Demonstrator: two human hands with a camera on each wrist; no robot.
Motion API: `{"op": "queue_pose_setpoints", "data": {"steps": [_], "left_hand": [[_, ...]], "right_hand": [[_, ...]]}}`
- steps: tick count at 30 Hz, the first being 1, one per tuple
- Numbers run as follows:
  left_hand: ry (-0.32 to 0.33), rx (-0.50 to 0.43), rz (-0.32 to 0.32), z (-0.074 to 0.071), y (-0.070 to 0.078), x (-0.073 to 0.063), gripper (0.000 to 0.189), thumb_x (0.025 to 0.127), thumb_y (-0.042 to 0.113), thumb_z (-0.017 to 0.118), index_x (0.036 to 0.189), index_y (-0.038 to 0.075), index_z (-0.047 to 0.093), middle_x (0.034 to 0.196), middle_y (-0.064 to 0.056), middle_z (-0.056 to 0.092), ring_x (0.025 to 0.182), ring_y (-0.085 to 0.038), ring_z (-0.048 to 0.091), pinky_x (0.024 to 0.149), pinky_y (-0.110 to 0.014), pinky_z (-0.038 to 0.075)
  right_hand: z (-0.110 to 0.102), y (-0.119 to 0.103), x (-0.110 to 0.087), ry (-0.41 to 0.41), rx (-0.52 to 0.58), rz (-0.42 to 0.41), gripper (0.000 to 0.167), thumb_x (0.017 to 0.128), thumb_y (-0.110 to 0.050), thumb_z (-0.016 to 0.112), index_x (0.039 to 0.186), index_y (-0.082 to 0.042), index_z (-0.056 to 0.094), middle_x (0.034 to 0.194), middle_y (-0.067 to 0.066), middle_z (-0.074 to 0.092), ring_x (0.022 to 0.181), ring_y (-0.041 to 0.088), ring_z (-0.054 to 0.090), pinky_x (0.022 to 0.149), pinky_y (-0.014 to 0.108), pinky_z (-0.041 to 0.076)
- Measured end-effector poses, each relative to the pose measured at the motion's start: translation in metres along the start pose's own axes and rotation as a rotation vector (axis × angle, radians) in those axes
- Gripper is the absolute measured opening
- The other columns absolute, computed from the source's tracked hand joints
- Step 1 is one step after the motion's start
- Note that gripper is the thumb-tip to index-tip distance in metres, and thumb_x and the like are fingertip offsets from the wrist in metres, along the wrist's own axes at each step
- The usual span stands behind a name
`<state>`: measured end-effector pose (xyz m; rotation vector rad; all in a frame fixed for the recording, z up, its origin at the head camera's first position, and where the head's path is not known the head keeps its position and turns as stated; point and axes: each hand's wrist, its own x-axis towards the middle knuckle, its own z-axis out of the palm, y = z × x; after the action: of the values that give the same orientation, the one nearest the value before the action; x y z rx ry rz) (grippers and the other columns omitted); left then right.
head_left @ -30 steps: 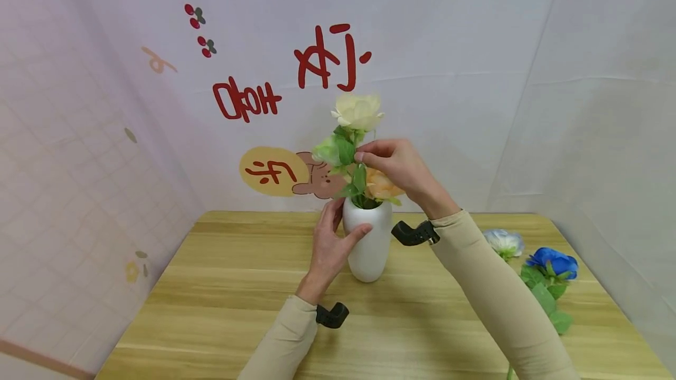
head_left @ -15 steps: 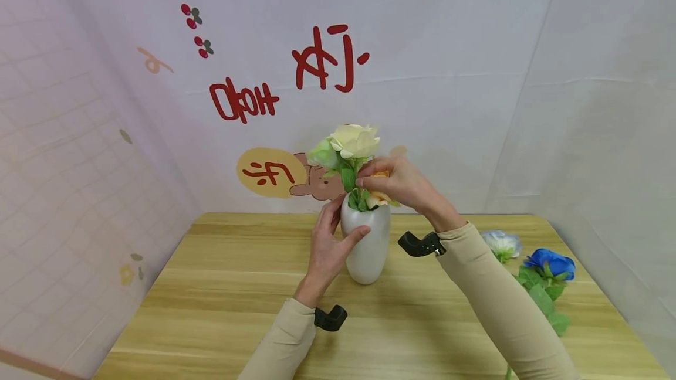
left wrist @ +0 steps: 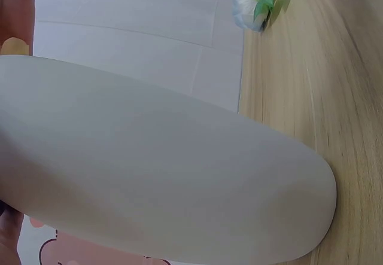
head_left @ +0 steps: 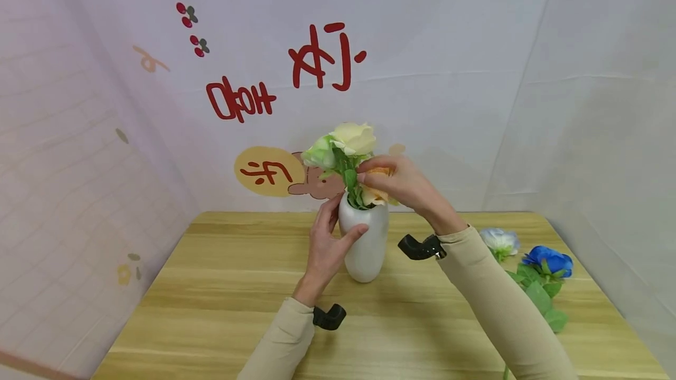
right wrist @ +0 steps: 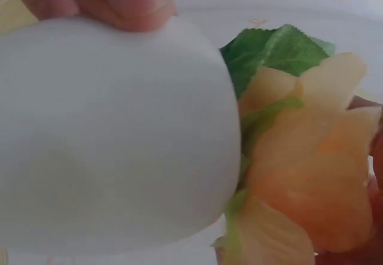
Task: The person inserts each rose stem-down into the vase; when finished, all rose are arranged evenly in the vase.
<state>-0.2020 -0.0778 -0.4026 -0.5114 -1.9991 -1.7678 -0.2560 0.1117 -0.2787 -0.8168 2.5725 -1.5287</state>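
A white vase stands upright on the wooden table, and my left hand grips its upper left side, thumb across the front. Over the mouth, my right hand pinches the stem of a cream artificial rose between thumb and fingers. Left of that bloom is a pale green flower. An orange flower sits low at the vase rim, partly behind my right hand in the head view. In the left wrist view the vase body fills much of the picture. Stem ends inside the vase are hidden.
On the table's right side lie a blue flower with green leaves and a white-lilac flower, partly covered by my right sleeve. A printed white curtain hangs behind the table.
My right hand and the cream rose have come down toward the vase mouth, then nearly stopped. My left hand has stayed on the vase. The head view has shifted slightly.
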Motion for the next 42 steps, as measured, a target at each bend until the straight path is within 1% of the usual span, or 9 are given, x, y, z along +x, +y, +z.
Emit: {"op": "queue_pose_setpoints", "data": {"steps": [3,5,10,15,21,24,28,35,42], "left_hand": [[0.003,-0.009,0.015,0.0,-0.002,0.0,0.074,0.089,0.017,0.085,0.152,0.009,0.048,0.149,-0.011,0.049,0.137,-0.025,0.052,0.116,-0.036,0.043],[0.005,-0.011,0.026,0.001,-0.003,0.0,0.074,0.089,0.015,0.085,0.152,0.008,0.048,0.149,-0.012,0.049,0.138,-0.025,0.052,0.116,-0.036,0.043],[0.01,-0.013,0.031,0.002,-0.005,0.001,0.074,0.088,0.012,0.085,0.152,0.006,0.048,0.148,-0.012,0.049,0.139,-0.024,0.051,0.116,-0.031,0.042],[0.02,-0.018,0.049,0.004,-0.005,0.002,0.074,0.087,0.009,0.085,0.151,0.004,0.049,0.147,-0.014,0.049,0.139,-0.026,0.051,0.116,-0.033,0.042],[0.029,-0.017,0.042,0.005,-0.006,0.003,0.073,0.087,0.012,0.086,0.15,0.001,0.049,0.147,-0.015,0.05,0.14,-0.027,0.05,0.117,-0.033,0.04],[0.036,-0.014,0.032,0.006,-0.006,0.003,0.074,0.087,0.015,0.086,0.15,0.001,0.049,0.147,-0.015,0.05,0.14,-0.026,0.05,0.117,-0.032,0.04],[0.038,-0.016,0.033,0.007,-0.007,0.004,0.075,0.088,0.019,0.086,0.15,0.001,0.049,0.147,-0.015,0.05,0.139,-0.027,0.05,0.117,-0.031,0.04],[0.039,-0.008,0.036,0.005,-0.01,0.003,0.075,0.088,0.023,0.086,0.15,0.001,0.049,0.147,-0.016,0.05,0.139,-0.028,0.051,0.117,-0.031,0.04],[0.036,0.007,0.032,0.006,-0.008,0.005,0.076,0.088,0.026,0.086,0.15,0.002,0.049,0.147,-0.015,0.05,0.139,-0.027,0.051,0.117,-0.031,0.04]], "right_hand": [[-0.003,0.003,-0.006,0.048,0.072,0.031,0.043,0.098,-0.045,0.07,0.131,-0.017,0.071,0.147,0.002,0.057,0.141,0.025,0.046,0.114,0.058,0.04],[-0.006,0.005,-0.01,0.083,0.099,0.021,0.046,0.1,-0.046,0.068,0.135,-0.017,0.069,0.147,0.001,0.057,0.139,0.025,0.048,0.114,0.056,0.041],[-0.017,0.008,-0.024,0.166,0.14,-0.006,0.047,0.101,-0.046,0.067,0.139,-0.018,0.067,0.148,-0.004,0.056,0.139,0.02,0.049,0.116,0.051,0.04],[-0.03,0.013,-0.044,0.234,0.198,0.013,0.046,0.101,-0.044,0.068,0.139,-0.019,0.067,0.148,-0.003,0.057,0.14,0.014,0.047,0.118,0.047,0.038],[-0.046,0.027,-0.068,0.263,0.247,0.003,0.04,0.105,-0.032,0.064,0.138,-0.01,0.067,0.138,0.006,0.065,0.131,0.019,0.056,0.115,0.036,0.043],[-0.054,0.036,-0.083,0.255,0.255,0.019,0.038,0.106,-0.03,0.062,0.137,-0.009,0.067,0.135,0.005,0.067,0.127,0.019,0.06,0.11,0.027,0.046],[-0.064,0.048,-0.105,0.256,0.236,0.053,0.037,0.108,-0.029,0.059,0.138,-0.007,0.065,0.134,0.004,0.068,0.123,0.018,0.064,0.105,0.021,0.048],[-0.077,0.076,-0.143,0.262,0.121,0.16,0.038,0.109,-0.03,0.056,0.139,-0.007,0.063,0.133,-0.001,0.068,0.119,0.012,0.065,0.099,0.017,0.049],[-0.084,0.111,-0.179,0.278,0.038,0.215,0.037,0.11,-0.027,0.056,0.137,-0.003,0.063,0.126,-0.003,0.071,0.111,0.008,0.069,0.092,0.017,0.055]]}}
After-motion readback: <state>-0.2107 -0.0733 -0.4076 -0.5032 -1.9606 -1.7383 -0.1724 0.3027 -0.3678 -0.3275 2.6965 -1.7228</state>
